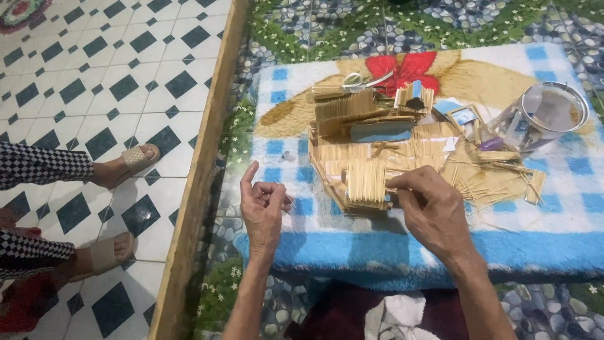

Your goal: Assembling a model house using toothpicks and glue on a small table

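While the left hand (263,204) hovers with fingers loosely curled, holding nothing, the right hand (431,208) pinches a stick at the stick model (368,160), just beyond its fingertips.

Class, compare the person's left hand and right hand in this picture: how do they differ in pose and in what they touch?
The left hand is raised off the stick model, fingers curled, index finger up, palm toward the camera; the right hand shows its back. The left hand holds nothing that shows; the right hand's fingertips pinch at the model's front panel of sticks. Both are bare, over the blue checked mat.
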